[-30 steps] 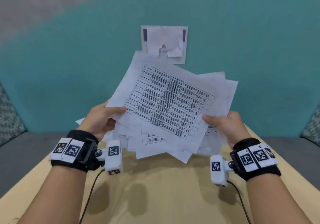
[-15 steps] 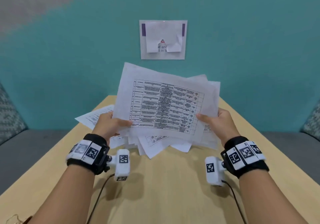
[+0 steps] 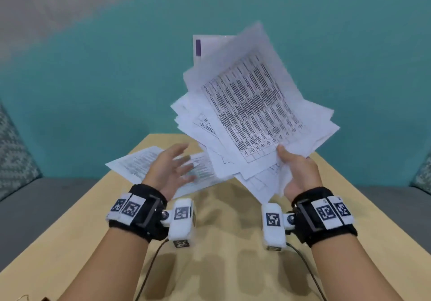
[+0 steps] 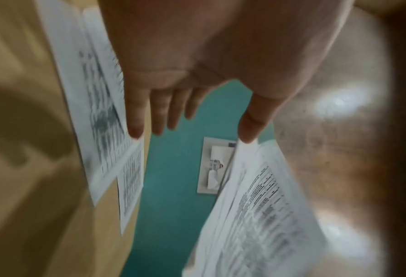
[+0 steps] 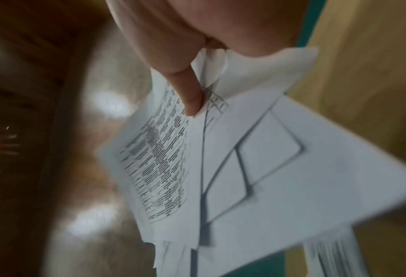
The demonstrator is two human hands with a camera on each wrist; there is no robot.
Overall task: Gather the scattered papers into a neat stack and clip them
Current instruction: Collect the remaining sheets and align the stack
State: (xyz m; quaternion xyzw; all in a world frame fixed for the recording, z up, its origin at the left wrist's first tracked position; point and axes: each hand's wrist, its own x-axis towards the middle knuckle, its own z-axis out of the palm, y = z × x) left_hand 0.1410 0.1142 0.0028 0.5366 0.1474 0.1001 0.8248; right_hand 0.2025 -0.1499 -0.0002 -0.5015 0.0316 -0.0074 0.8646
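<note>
My right hand (image 3: 296,168) grips a loose, fanned bundle of printed papers (image 3: 251,109) by its lower corner, thumb on the top sheet with a table printed on it. The bundle stands tilted up in the air over the far end of the wooden table (image 3: 224,242). In the right wrist view the thumb (image 5: 190,93) pinches the papers (image 5: 256,159). My left hand (image 3: 175,168) is empty, fingers spread, hovering above two printed sheets (image 3: 140,163) that lie on the table at the far left. The left wrist view shows straight fingers (image 4: 154,112) beside those sheets (image 4: 107,116). No clip is visible.
A teal wall (image 3: 93,79) stands behind the table, with a white notice (image 3: 200,46) taped on it, partly hidden by the papers. Grey seating with patterned cushions (image 3: 14,151) flanks the table. Cables (image 3: 149,270) trail from both wrist cameras across the near tabletop.
My left hand has let go of the bundle and moved down-left over the sheets on the table. The right hand alone has swung the bundle up and to the right.
</note>
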